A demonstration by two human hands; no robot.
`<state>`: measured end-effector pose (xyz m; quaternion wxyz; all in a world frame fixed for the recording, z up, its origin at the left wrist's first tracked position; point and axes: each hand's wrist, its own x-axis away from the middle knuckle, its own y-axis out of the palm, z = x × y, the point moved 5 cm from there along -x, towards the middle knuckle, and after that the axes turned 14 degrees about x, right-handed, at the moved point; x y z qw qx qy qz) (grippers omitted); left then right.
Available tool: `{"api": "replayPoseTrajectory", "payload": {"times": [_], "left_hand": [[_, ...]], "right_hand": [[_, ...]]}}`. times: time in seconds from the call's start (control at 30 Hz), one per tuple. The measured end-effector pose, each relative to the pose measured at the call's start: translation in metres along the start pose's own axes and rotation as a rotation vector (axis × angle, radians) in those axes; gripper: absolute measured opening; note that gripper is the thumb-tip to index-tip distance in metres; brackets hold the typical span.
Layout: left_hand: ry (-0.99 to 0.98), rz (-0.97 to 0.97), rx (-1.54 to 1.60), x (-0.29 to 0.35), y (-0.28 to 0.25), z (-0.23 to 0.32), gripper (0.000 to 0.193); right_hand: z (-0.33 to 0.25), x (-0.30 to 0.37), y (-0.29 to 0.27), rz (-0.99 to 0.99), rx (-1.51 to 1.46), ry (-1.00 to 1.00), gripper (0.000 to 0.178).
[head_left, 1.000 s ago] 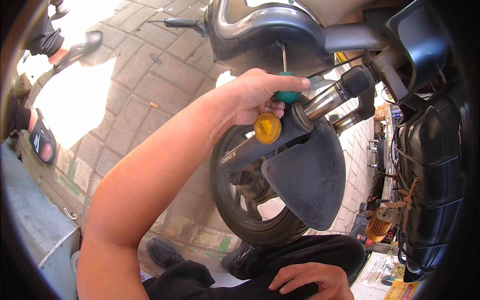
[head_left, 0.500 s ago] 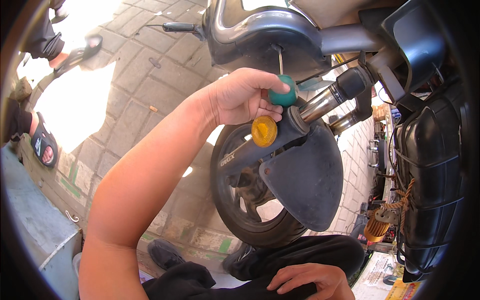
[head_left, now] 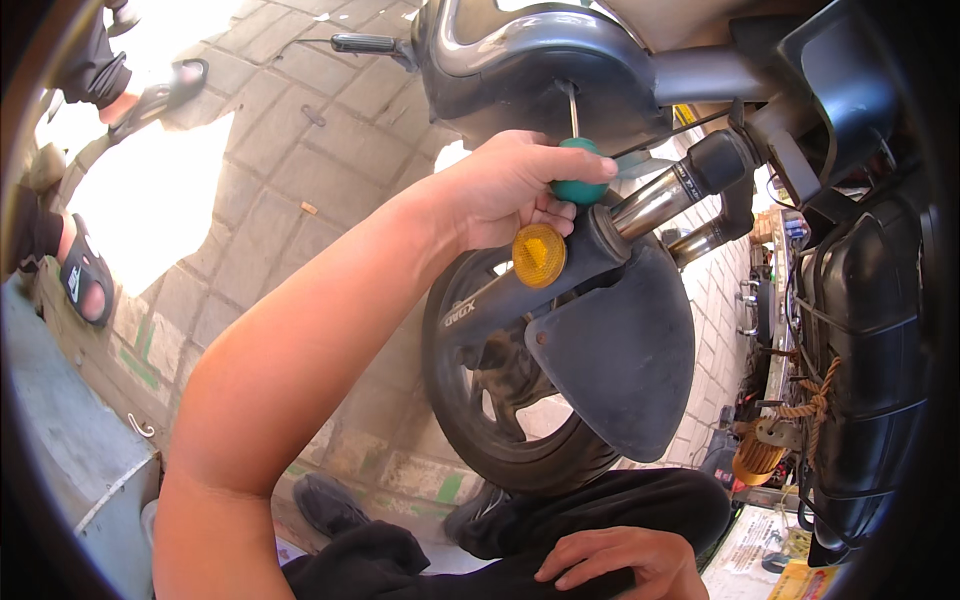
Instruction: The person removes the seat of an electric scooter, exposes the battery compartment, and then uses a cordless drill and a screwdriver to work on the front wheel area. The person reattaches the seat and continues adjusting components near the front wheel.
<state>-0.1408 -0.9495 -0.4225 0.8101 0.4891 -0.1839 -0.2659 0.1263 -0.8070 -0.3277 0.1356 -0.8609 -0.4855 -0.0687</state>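
My left hand [head_left: 510, 190] is closed around the round green handle of a screwdriver [head_left: 582, 172]. Its metal shaft points up, and the tip reaches a recess in the dark plastic body panel [head_left: 520, 95] of a scooter. The thumb lies across the handle; the tip itself is hidden in the recess. Just below my fingers, a round amber reflector [head_left: 539, 255] sits on the front fork [head_left: 490, 298]. My right hand [head_left: 625, 560] rests with loosely spread fingers on my dark trouser leg, holding nothing.
The scooter's front wheel [head_left: 440, 400] and dark mudguard [head_left: 620, 350] stand before my knees. A black ribbed seat-like part [head_left: 870, 370] lines the right side. Another person's sandalled foot [head_left: 88, 280] is on the paving at left, above a grey-blue metal surface [head_left: 70, 420].
My left hand and the screwdriver sit slightly farther right in the picture, as does the scooter. The thumb now stretches across the handle. My right hand stays put.
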Motion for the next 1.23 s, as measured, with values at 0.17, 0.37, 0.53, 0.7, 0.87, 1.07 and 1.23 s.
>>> {"api": "replayPoseTrajectory", "payload": {"times": [0.17,0.37,0.53,0.7,0.87,1.07,1.23], "left_hand": [[0.006,-0.073,0.034,0.007,-0.005,0.004,0.043],[0.027,-0.007,-0.086,0.006,-0.001,0.005,0.042],[0.020,0.192,-0.267,0.006,0.007,0.002,0.042],[-0.047,-0.044,0.016,0.008,0.005,0.008,0.028],[-0.067,-0.182,0.138,0.010,-0.008,0.004,0.030],[0.055,-0.066,0.013,0.011,0.000,0.006,0.040],[0.038,0.157,-0.275,0.004,0.006,0.009,0.052]], "right_hand": [[0.004,0.001,0.001,-0.039,0.003,-0.012,0.054],[0.001,-0.001,0.003,-0.037,0.011,-0.016,0.054],[0.003,0.002,0.001,-0.021,0.011,-0.029,0.053],[-0.005,0.005,0.002,-0.008,0.016,-0.014,0.053],[0.005,0.003,0.000,-0.057,0.012,-0.028,0.053],[0.002,0.001,0.000,-0.060,0.014,-0.010,0.053],[0.003,0.004,-0.001,-0.044,0.008,0.007,0.055]]}}
